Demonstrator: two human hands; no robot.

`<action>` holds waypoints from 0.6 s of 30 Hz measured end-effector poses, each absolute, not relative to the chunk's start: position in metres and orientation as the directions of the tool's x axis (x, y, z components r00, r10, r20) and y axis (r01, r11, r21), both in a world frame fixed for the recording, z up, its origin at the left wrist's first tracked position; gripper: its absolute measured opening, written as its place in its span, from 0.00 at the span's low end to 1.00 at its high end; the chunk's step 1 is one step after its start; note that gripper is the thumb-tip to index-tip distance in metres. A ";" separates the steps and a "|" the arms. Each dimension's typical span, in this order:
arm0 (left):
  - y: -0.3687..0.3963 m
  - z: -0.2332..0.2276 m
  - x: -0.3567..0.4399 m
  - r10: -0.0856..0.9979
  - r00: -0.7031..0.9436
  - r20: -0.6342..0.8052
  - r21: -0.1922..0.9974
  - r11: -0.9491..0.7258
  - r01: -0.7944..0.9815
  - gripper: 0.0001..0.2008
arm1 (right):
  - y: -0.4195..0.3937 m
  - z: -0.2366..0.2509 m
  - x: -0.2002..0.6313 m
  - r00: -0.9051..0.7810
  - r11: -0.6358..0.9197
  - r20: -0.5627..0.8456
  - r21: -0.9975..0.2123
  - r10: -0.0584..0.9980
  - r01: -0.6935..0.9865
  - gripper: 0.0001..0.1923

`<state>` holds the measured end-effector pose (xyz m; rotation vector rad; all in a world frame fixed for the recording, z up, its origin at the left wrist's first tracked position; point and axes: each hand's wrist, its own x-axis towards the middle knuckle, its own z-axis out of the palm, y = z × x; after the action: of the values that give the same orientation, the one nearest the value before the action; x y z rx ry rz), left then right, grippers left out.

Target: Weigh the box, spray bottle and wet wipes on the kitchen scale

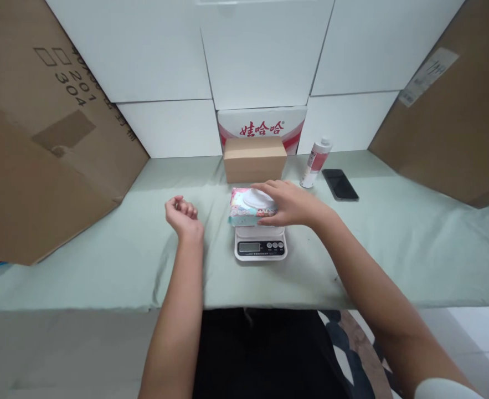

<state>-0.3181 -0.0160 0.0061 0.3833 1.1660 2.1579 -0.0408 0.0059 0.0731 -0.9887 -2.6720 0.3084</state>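
A pack of wet wipes (pixel 244 211) with a white lid and a pink and blue printed wrapper lies on a white digital kitchen scale (pixel 261 256). My right hand (pixel 288 202) grips the pack's right end, thumb at the front and fingers over the far side. The scale's small display and round buttons face me; its platform is mostly covered by the pack. My left hand (pixel 183 215) rests on the cloth left of the scale, palm turned up and fingers curled, with nothing seen in it.
Behind the pack stands a small brown cardboard box (pixel 255 160), in front of a white and red carton (pixel 264 124). A white and pink bottle (pixel 315 162) and a black phone (pixel 340 184) are at the back right. Large cardboard sheets (pixel 61 166) flank both sides of the green cloth (pixel 115 260).
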 end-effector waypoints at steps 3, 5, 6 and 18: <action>-0.012 0.001 -0.314 0.686 -0.708 -0.170 0.791 -0.334 -0.513 0.08 | 0.006 0.088 -0.078 -0.751 0.741 0.006 -0.167 0.660 0.650 0.50; -0.011 -0.002 -0.311 0.695 -0.700 -0.164 0.791 -0.331 -0.514 0.07 | 0.009 0.092 -0.099 -0.742 0.733 -0.080 -0.115 0.666 0.670 0.52; -0.010 -0.004 -0.310 0.701 -0.693 -0.167 0.789 -0.327 -0.521 0.07 | 0.011 0.093 -0.107 -0.735 0.728 -0.109 -0.101 0.669 0.678 0.52; 0.008 -0.023 -0.292 0.756 -0.653 -0.045 0.812 -0.353 -0.465 0.10 | 0.057 0.095 -0.015 -0.556 0.284 -0.045 -0.823 0.830 0.492 0.26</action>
<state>-0.2917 0.0076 -0.0233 0.4393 1.0824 2.0539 -0.0153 0.0573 0.0949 -1.1901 -2.1659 1.1732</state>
